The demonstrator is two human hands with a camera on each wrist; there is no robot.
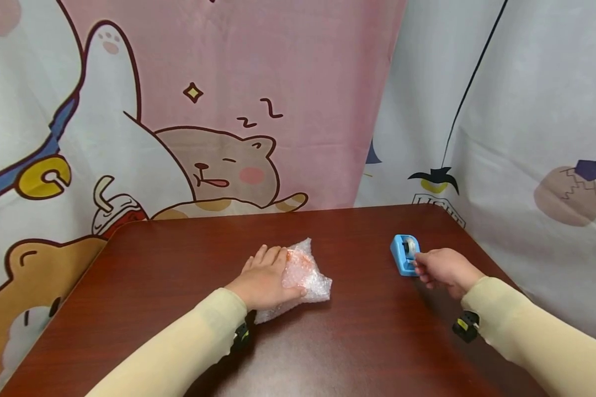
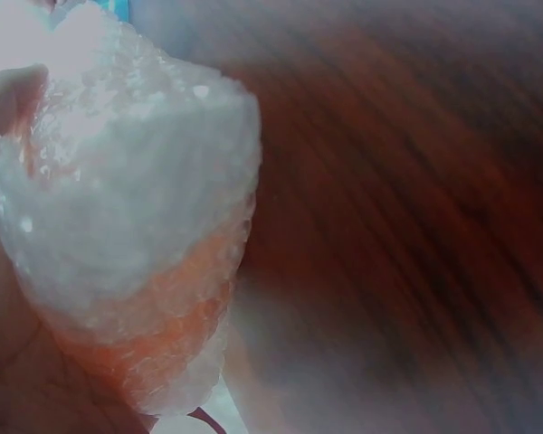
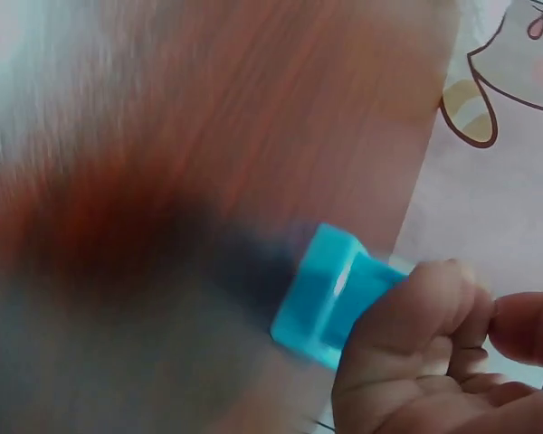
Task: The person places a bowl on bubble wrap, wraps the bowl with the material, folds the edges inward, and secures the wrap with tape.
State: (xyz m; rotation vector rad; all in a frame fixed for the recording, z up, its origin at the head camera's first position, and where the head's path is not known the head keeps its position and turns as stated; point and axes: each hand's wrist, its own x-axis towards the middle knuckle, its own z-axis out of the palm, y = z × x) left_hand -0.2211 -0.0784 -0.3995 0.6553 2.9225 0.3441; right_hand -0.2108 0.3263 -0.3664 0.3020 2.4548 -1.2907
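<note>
My left hand lies with straight fingers on a bubble-wrapped bundle and presses it to the table. Orange shows through the clear wrap in the left wrist view; what is inside cannot be made out. To the right stands a light blue tape dispenser with a roll of clear tape. At its near end, my right hand pinches the tape's end between thumb and forefinger, the other fingers curled. These fingers cover part of the dispenser in the right wrist view.
Both things are on a dark red-brown wooden table with a glossy top. A pink and white cartoon curtain hangs behind its far edge and along both sides.
</note>
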